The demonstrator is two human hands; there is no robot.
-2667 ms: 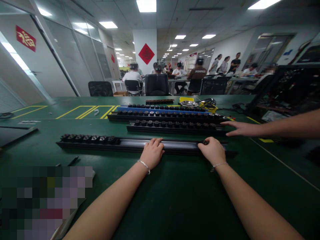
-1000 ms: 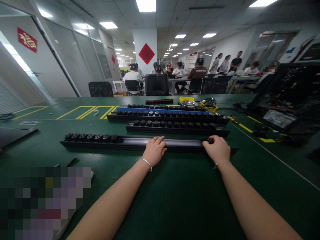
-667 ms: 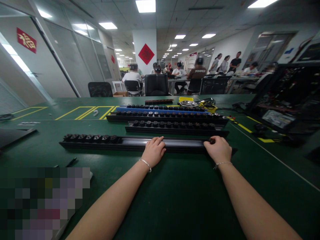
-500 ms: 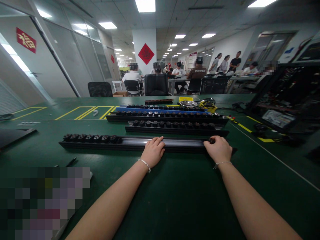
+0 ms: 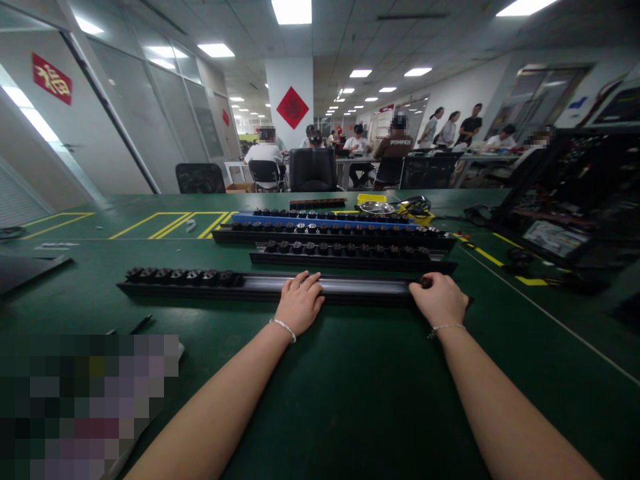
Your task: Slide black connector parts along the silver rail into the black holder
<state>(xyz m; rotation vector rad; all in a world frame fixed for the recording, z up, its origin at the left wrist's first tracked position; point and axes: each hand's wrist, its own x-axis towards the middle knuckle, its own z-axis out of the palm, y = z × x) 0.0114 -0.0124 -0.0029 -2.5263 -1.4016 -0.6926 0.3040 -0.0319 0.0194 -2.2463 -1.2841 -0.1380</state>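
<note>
A long black channel rail (image 5: pixel 370 285) with a shiny inner strip lies across the green table in front of me. Several black socket-like blocks (image 5: pixel 177 275) sit in a row in its left part. My left hand (image 5: pixel 300 305) rests on the rail's middle, fingers spread over the bare strip. At the right end, my right hand (image 5: pixel 441 300) is closed around a small black block (image 5: pixel 426 283); its fingers hide most of the block and the rail's end there.
Behind lie another black rail (image 5: pixel 350 259), a longer black rail (image 5: pixel 240 237) and a blue rail (image 5: pixel 245 219), each with blocks. A metal dish (image 5: pixel 377 208) and yellow tray (image 5: pixel 371 198) stand farther back. An open electronics case (image 5: pixel 565 193) is at right, a dark panel (image 5: pixel 30 273) at left.
My left hand has slid slightly left along the rail. My right hand has barely shifted and still grips the block at the right end.
</note>
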